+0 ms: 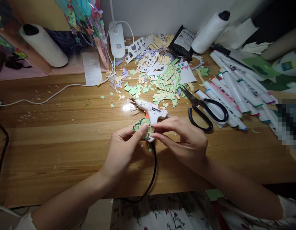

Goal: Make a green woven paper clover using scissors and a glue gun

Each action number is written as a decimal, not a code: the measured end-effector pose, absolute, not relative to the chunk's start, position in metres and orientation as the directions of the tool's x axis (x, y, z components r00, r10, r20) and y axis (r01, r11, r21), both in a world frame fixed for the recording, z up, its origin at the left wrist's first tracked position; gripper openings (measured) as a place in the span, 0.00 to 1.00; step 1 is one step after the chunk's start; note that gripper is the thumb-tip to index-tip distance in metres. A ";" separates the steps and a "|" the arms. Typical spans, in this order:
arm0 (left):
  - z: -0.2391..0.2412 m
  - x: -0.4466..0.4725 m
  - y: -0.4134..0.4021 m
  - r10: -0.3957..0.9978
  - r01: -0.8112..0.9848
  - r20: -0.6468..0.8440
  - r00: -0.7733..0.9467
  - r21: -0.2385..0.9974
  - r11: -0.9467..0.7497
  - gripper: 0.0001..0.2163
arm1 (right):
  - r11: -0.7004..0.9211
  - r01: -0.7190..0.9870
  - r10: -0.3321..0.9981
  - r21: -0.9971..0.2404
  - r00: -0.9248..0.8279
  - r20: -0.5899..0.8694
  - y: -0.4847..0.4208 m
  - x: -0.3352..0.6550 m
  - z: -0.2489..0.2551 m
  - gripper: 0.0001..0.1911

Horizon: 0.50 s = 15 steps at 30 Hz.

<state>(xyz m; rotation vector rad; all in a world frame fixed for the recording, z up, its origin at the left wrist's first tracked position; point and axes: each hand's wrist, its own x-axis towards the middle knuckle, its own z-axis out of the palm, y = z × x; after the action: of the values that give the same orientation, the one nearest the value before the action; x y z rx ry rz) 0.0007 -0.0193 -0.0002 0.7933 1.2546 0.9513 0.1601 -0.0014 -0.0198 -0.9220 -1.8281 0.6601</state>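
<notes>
My left hand (122,145) pinches a small green paper cutout (145,122), lobed like a cloud or clover, with a dark green outline and little pale squares on its face. My right hand (186,140) closes its thumb and fingertips at the cutout's right edge; any smaller piece between them is too small to make out. Just behind and beneath the cutout, a white hot glue gun (150,109) with an orange trigger lies on the wooden table (66,153), its nozzle pointing to the far left. Its handle is partly covered by my hands.
Scissors (200,108) with black handles lie right of the glue gun, beside several markers (229,92). Green, cream and purple paper scraps (167,80) are heaped behind. A power strip (116,41) and white thread cones (210,32) stand at the back. The gun's black cord (154,169) runs over the front edge.
</notes>
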 end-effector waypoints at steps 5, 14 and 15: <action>-0.002 0.000 -0.018 0.906 -0.152 -0.419 0.068 0.893 0.424 0.09 | 0.573 0.298 0.817 -0.764 -0.278 0.504 -0.001 0.162 -0.020 0.11; -0.002 -0.003 -0.014 0.888 -0.131 -0.428 0.170 0.883 0.451 0.10 | 0.557 0.249 0.823 -0.792 -0.295 0.486 -0.001 0.162 -0.020 0.14; -0.003 -0.003 -0.014 0.875 -0.143 -0.441 0.198 0.870 0.471 0.10 | 0.551 0.238 0.826 -0.800 -0.292 0.483 -0.001 0.162 -0.020 0.15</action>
<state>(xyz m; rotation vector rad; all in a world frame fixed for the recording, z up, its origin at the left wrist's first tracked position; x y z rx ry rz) -0.0034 -0.0143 -0.0026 0.7981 1.1498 0.8295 0.1618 -0.0015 -0.0196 -0.8765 -1.8140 0.7569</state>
